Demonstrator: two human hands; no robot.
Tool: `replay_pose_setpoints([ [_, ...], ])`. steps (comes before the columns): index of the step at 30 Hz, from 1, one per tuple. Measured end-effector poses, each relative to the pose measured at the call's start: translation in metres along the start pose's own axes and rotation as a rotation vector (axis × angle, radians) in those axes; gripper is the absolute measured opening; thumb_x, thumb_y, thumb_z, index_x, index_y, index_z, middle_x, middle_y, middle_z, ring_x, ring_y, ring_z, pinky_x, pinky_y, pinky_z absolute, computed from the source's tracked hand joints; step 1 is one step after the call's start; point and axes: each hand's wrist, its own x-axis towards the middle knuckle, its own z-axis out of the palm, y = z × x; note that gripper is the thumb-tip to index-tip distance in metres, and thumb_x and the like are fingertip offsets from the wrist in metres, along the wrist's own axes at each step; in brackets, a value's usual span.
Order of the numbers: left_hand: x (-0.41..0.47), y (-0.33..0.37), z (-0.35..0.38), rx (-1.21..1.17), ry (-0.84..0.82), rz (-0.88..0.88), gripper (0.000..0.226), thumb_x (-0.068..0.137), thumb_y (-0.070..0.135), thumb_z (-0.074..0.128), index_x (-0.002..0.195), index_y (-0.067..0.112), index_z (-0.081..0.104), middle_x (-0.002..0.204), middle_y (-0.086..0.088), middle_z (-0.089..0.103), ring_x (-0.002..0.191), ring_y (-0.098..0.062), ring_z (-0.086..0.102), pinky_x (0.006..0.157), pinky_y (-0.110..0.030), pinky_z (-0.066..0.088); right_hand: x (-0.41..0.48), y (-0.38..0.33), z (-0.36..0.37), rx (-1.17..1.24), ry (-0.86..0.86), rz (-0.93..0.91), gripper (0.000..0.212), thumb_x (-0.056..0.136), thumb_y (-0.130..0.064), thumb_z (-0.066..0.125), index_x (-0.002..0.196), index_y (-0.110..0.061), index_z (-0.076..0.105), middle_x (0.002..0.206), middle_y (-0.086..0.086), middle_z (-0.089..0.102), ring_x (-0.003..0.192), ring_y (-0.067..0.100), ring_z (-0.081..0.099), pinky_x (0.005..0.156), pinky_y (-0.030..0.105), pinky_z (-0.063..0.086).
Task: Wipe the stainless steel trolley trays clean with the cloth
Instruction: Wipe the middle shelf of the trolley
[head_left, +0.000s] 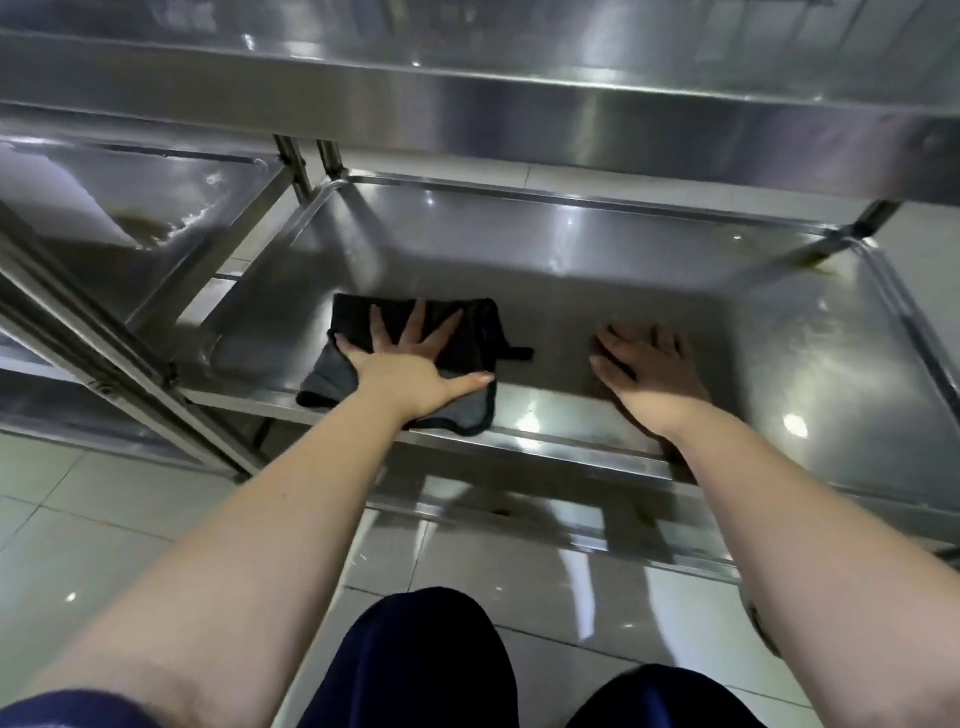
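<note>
Light comes from overhead, I think, scattering small white glints on the steel tray and glossy floor tiles. My right hand lies in the dim shadow of the upper shelf, which is smeared with blur. Straight lines bow near the edges.

The cloth is black, its turned-up side dark grey with a black hem. The tray is shiny silver, with a brown smear in its far right corner; the left tray has one too. The floor is pale tile with grey joints. The trousers are navy.
</note>
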Motion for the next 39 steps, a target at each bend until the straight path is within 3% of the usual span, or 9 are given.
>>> replay_pose_setpoints([
  [5, -0.008, 0.134, 0.015, -0.029, 0.005, 0.124, 0.101, 0.057, 0.100, 0.020, 0.146, 0.058, -0.004, 0.163, 0.009, -0.014, 0.143, -0.049, -0.019, 0.091, -0.079, -0.019, -0.009, 0.011, -0.010, 0.778, 0.244, 0.133, 0.044, 0.102, -0.048, 0.040, 0.144, -0.036, 0.044, 0.154, -0.006, 0.037, 0.144, 0.016, 0.028, 0.116, 0.028, 0.018],
  [10, -0.013, 0.165, 0.009, -0.123, -0.081, 0.225, 0.092, 0.068, 0.090, 0.039, 0.148, 0.057, 0.007, 0.163, 0.010, -0.011, 0.145, -0.044, -0.017, 0.099, -0.076, -0.015, -0.012, 0.011, -0.027, 1.074, 0.307, 0.211, 0.038, 0.102, -0.038, 0.046, 0.139, -0.037, 0.051, 0.139, -0.012, 0.047, 0.133, 0.011, 0.044, 0.106, 0.022, 0.033],
  [14, 0.007, 0.085, -0.017, -0.364, 0.211, 0.233, 0.060, 0.087, 0.066, 0.044, 0.141, 0.041, 0.043, 0.152, 0.005, 0.041, 0.139, -0.027, 0.037, 0.113, -0.048, 0.030, 0.002, -0.008, -0.025, 0.303, 0.251, 0.121, 0.049, 0.101, -0.039, 0.045, 0.149, -0.029, 0.039, 0.158, -0.002, 0.030, 0.148, 0.026, 0.020, 0.119, 0.041, 0.014],
  [17, 0.033, 0.012, -0.017, -0.216, 0.266, 0.123, 0.046, 0.100, 0.044, 0.039, 0.144, 0.032, 0.043, 0.154, 0.000, 0.039, 0.142, -0.030, 0.030, 0.114, -0.044, 0.028, 0.002, -0.069, 0.001, -0.073, 0.100, 0.067, 0.063, 0.095, -0.066, 0.032, 0.152, -0.042, 0.022, 0.164, -0.004, 0.012, 0.150, 0.036, 0.001, 0.116, 0.055, -0.009],
  [20, 0.052, -0.025, -0.004, -0.036, 0.225, 0.060, 0.050, 0.101, 0.048, 0.030, 0.149, 0.035, 0.033, 0.162, 0.004, 0.020, 0.150, -0.029, 0.004, 0.118, -0.053, 0.007, 0.000, -0.100, 0.026, -0.155, -0.013, 0.085, 0.071, 0.086, -0.081, 0.016, 0.150, -0.054, 0.002, 0.164, -0.012, -0.006, 0.148, 0.038, -0.015, 0.110, 0.059, -0.020],
  [23, 0.061, -0.032, 0.002, -0.039, 0.179, 0.050, 0.056, 0.099, 0.056, 0.021, 0.152, 0.042, 0.016, 0.164, 0.008, 0.004, 0.150, -0.027, -0.010, 0.115, -0.058, -0.004, 0.002, -0.069, 0.022, -0.202, 0.012, 0.099, 0.069, 0.084, -0.083, 0.015, 0.147, -0.060, 0.000, 0.163, -0.019, -0.005, 0.150, 0.033, -0.010, 0.113, 0.061, -0.015],
  [28, 0.059, -0.032, 0.005, -0.007, 0.132, 0.037, 0.057, 0.099, 0.057, 0.014, 0.154, 0.042, 0.005, 0.164, 0.008, -0.005, 0.150, -0.027, -0.009, 0.115, -0.057, -0.007, 0.004, 0.023, -0.006, -0.150, 0.020, 0.369, 0.067, 0.086, -0.080, 0.018, 0.147, -0.059, 0.002, 0.163, -0.019, -0.004, 0.150, 0.032, -0.005, 0.115, 0.062, -0.007],
  [32, 0.059, -0.029, 0.005, -0.004, 0.138, 0.035, 0.057, 0.100, 0.054, 0.013, 0.154, 0.041, 0.003, 0.164, 0.008, -0.005, 0.150, -0.027, -0.007, 0.115, -0.055, -0.007, 0.027, 0.008, -0.002, -0.127, 0.052, 0.474, 0.077, 0.082, -0.085, 0.011, 0.150, -0.053, 0.002, 0.164, -0.012, -0.001, 0.148, 0.042, -0.006, 0.113, 0.067, -0.008],
  [39, 0.061, -0.038, 0.006, 0.023, 0.173, 0.028, 0.058, 0.100, 0.052, 0.014, 0.155, 0.039, -0.001, 0.164, 0.006, -0.006, 0.150, -0.025, -0.008, 0.117, -0.054, -0.005, 0.138, -0.149, 0.021, -0.144, 0.053, 0.048, 0.071, 0.089, -0.077, 0.022, 0.153, -0.048, 0.009, 0.165, -0.007, 0.004, 0.146, 0.046, -0.008, 0.109, 0.069, -0.012],
])
